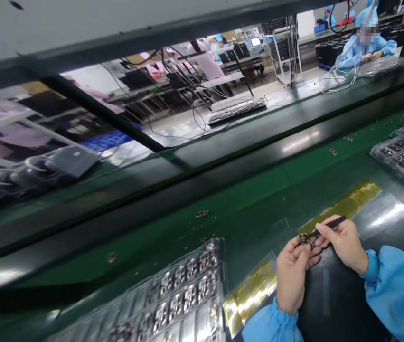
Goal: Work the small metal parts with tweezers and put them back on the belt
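My left hand (292,270) pinches a small metal-and-black electronic part (305,239) between thumb and fingers, just above the dark green work surface. In my right hand (344,242) are black tweezers (330,226), gripped like a pen, their tip reaching down to the part. Fingers hide some of the part, so its fine detail is too small to make out. Beneath and behind the hands lies a yellow film strip (351,202). Another yellow film sheet (248,294) sits left of my left wrist.
A clear plastic tray (221,285) with rows of small parts stands at the lower left; a second tray (387,154) is at the right. Loose parts (202,213) lie along the green belt. A dark rail (223,175) runs behind it. Beyond, a co-worker (365,45) in blue sits.
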A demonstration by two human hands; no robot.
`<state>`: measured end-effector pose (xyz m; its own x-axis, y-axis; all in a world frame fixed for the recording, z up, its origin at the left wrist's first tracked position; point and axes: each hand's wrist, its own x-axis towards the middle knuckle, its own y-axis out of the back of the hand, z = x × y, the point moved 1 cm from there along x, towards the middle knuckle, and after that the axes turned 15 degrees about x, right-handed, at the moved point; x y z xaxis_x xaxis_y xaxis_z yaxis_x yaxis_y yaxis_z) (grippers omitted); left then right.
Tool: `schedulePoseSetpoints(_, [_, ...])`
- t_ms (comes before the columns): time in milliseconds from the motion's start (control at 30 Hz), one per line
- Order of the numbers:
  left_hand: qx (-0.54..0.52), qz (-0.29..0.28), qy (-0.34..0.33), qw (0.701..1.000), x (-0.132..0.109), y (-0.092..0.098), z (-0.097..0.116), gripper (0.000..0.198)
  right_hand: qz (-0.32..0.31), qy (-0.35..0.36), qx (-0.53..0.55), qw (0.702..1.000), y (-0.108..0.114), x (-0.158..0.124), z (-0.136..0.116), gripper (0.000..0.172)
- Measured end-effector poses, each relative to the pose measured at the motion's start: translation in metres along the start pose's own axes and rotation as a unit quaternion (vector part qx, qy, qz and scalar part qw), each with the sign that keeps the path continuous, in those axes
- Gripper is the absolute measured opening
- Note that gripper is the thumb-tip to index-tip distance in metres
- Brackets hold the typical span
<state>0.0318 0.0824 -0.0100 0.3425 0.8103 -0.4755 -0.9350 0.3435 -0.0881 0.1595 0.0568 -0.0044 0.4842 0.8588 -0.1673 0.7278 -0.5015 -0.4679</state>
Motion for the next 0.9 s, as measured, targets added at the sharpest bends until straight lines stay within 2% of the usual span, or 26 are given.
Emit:
schedulePoseSetpoints(500, [-0.005,-0.019,-0.016,1.0,0.0006,-0.0014,-0.0026,0.038,-0.01,0.007,-0.013,1.0,-0.0004,-0.0005,0.0011,0.039])
schedulePoseSetpoints(900, [-0.01,-0.017,-0.011,1.0,-0.0004,-0.0029,-0.0003,0.042,-0.016,0.018,-0.019,1.0,-0.0005,-0.0009,0.0011,0.037])
